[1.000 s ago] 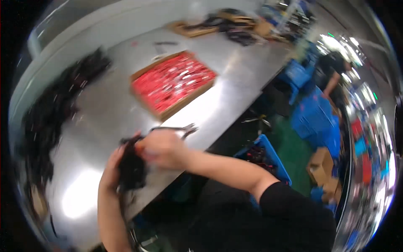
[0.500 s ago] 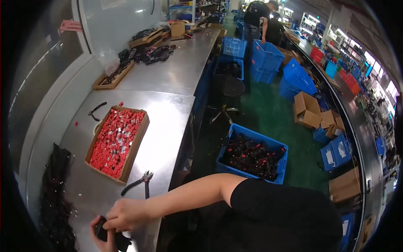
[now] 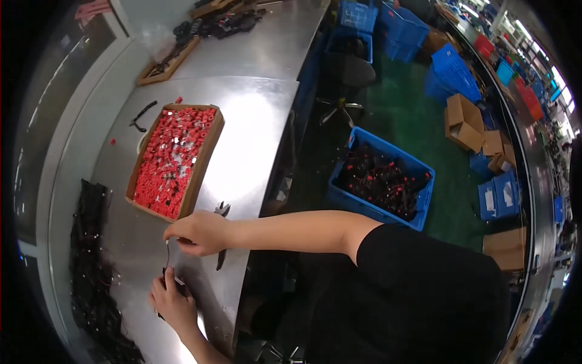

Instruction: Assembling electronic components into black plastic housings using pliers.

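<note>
My left hand (image 3: pixel 172 301) is closed around a small black part (image 3: pixel 160 315), mostly hidden by the fingers, low over the metal bench. A thin wire (image 3: pixel 168 255) runs up from that part to my right hand (image 3: pixel 205 233). The right fingers pinch the wire near a small pale tip. Under and behind my right hand lie cutting pliers (image 3: pixel 222 209), their jaws and one dark handle showing. Just beyond is a shallow cardboard box (image 3: pixel 202 176) full of small red pieces (image 3: pixel 173 158).
Black wired parts (image 3: pixel 91 255) are heaped along the wall at left. Another pair of pliers (image 3: pixel 143 115) lies beyond the box. On the green floor at right stands a blue crate (image 3: pixel 379 209) of black parts, with a stool (image 3: pixel 350 71) and cardboard boxes (image 3: pixel 465 121) farther off.
My right hand has moved up and away from the left, with the wire now stretched between them. It now partly covers the pliers. The view has tilted downward.
</note>
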The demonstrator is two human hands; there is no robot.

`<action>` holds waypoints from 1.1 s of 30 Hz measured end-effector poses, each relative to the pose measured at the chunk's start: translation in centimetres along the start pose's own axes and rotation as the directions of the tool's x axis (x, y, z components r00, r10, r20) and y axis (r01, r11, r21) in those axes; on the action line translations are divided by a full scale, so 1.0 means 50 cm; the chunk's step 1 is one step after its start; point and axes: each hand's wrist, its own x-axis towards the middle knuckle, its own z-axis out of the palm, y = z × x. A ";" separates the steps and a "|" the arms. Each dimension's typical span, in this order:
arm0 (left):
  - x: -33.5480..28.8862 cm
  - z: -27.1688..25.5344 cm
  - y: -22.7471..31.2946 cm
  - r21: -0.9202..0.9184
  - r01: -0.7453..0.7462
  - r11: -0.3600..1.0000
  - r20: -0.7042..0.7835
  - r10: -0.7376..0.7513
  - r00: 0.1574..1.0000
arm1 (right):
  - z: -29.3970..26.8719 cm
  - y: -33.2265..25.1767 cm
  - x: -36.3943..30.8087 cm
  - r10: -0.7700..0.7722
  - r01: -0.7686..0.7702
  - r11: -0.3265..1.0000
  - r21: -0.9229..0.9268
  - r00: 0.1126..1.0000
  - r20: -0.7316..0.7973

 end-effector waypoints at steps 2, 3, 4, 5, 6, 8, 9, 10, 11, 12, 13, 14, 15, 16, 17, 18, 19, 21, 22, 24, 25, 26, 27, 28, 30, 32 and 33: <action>0.003 -0.004 0.003 0.007 0.016 1.000 0.044 -0.016 0.999 | 0.006 0.014 0.002 -0.002 0.003 0.999 0.035 1.000 -0.030; 0.003 -0.005 0.005 0.009 0.043 0.999 0.077 -0.043 0.996 | 0.009 0.023 0.001 -0.012 0.015 0.998 0.060 0.999 -0.049; 0.000 -0.011 0.008 0.029 0.066 0.997 0.098 -0.069 0.993 | 0.016 0.021 0.001 -0.021 0.027 0.996 0.083 0.997 -0.078; 0.005 -0.019 0.013 0.008 0.076 0.997 0.131 -0.076 0.989 | 0.017 0.022 0.003 -0.018 0.022 0.998 0.058 0.998 -0.062; 0.010 -0.024 0.011 -0.007 0.095 0.995 0.161 -0.093 0.983 | 0.017 0.025 0.008 -0.023 0.025 0.999 0.040 0.999 -0.042; 0.014 -0.001 0.006 -0.028 0.038 0.999 0.079 -0.036 0.996 | 0.014 0.034 0.009 -0.012 0.014 0.998 0.058 0.999 -0.030; 0.023 0.004 0.009 -0.042 -0.014 0.999 0.041 0.016 0.999 | -0.002 0.024 0.008 0.033 -0.033 0.999 0.015 0.999 -0.004; 0.038 0.003 0.031 -0.103 0.032 0.994 0.052 -0.027 0.998 | -0.007 0.038 -0.002 0.046 -0.044 0.998 0.054 0.998 -0.038; 0.038 -0.008 0.029 -0.103 -0.007 0.995 -0.030 0.004 1.000 | -0.008 0.025 0.006 0.034 -0.033 0.999 0.028 0.999 -0.032; 0.037 -0.004 0.019 -0.097 -0.019 0.995 -0.002 0.018 1.000 | -0.010 0.023 0.009 0.035 -0.035 0.999 0.039 0.999 0.001; 0.032 -0.008 0.011 -0.114 0.004 0.993 0.009 -0.003 1.000 | -0.014 0.008 0.010 0.101 -0.103 0.994 0.042 0.993 0.053; 0.028 -0.013 0.006 -0.139 0.021 0.990 0.016 -0.018 1.000 | -0.005 0.000 0.013 0.105 -0.108 0.990 0.091 0.994 0.037; 0.021 -0.011 0.001 -0.133 0.072 0.988 0.025 -0.069 0.997 | -0.005 0.001 0.012 0.130 -0.134 0.988 0.079 0.990 0.053; 0.016 -0.014 -0.004 -0.250 0.078 0.965 0.017 -0.076 0.997 | 0.000 0.005 0.010 0.101 -0.103 0.994 0.047 0.994 0.044; 0.013 -0.018 -0.008 -0.365 0.076 0.928 0.001 -0.081 0.997 | 0.003 0.007 0.010 0.069 -0.069 0.998 0.011 0.997 0.030; 0.008 -0.027 -0.011 -0.405 0.074 0.911 -0.022 -0.090 0.996 | 0.006 0.007 0.012 0.060 -0.061 0.998 0.020 0.996 0.063; 0.000 -0.031 -0.017 -0.411 0.100 0.906 -0.019 -0.118 0.993 | 0.005 0.004 0.011 0.084 -0.085 0.996 0.012 0.994 0.074; -0.010 -0.033 -0.030 -0.413 0.136 0.901 0.003 -0.148 0.989 | 0.006 0.003 0.009 0.105 -0.106 0.994 0.003 0.989 0.104; -0.006 -0.031 -0.040 -0.419 0.150 0.895 0.031 -0.151 0.988 | 0.005 0.002 0.010 0.112 -0.112 0.994 -0.006 0.988 0.106; -0.006 -0.026 -0.058 -0.388 0.130 0.912 0.008 -0.138 0.990 | 0.006 0.003 0.012 0.091 -0.090 0.996 -0.020 0.989 0.112; -0.006 -0.026 -0.059 -0.355 0.092 0.930 -0.015 -0.104 0.995 | 0.005 0.003 0.012 0.090 -0.088 0.996 -0.025 0.988 0.122; -0.008 -0.028 -0.058 -0.361 0.098 0.927 -0.018 -0.112 0.994 | 0.003 0.002 0.012 0.104 -0.101 0.994 -0.029 0.986 0.128; -0.008 -0.033 -0.056 -0.381 0.145 0.913 0.016 -0.150 0.988 | 0.002 0.000 0.013 0.117 -0.114 0.993 -0.032 0.984 0.132; -0.006 -0.034 -0.055 -0.398 0.187 0.898 0.048 -0.183 0.982 | 0.002 -0.001 0.012 0.114 -0.110 0.993 -0.039 0.984 0.135; -0.004 -0.029 -0.056 -0.426 0.202 0.882 0.064 -0.194 0.979 | 0.001 -0.004 0.011 0.124 -0.122 0.992 -0.021 0.985 0.119; -0.005 -0.029 -0.058 -0.450 0.221 0.865 0.080 -0.207 0.975 | 0.001 0.003 0.014 0.082 -0.075 0.996 -0.054 0.988 0.129; -0.007 -0.024 -0.059 -0.465 0.208 0.860 0.075 -0.195 0.978 | -0.001 0.005 0.016 0.045 -0.034 0.996 -0.083 0.990 0.136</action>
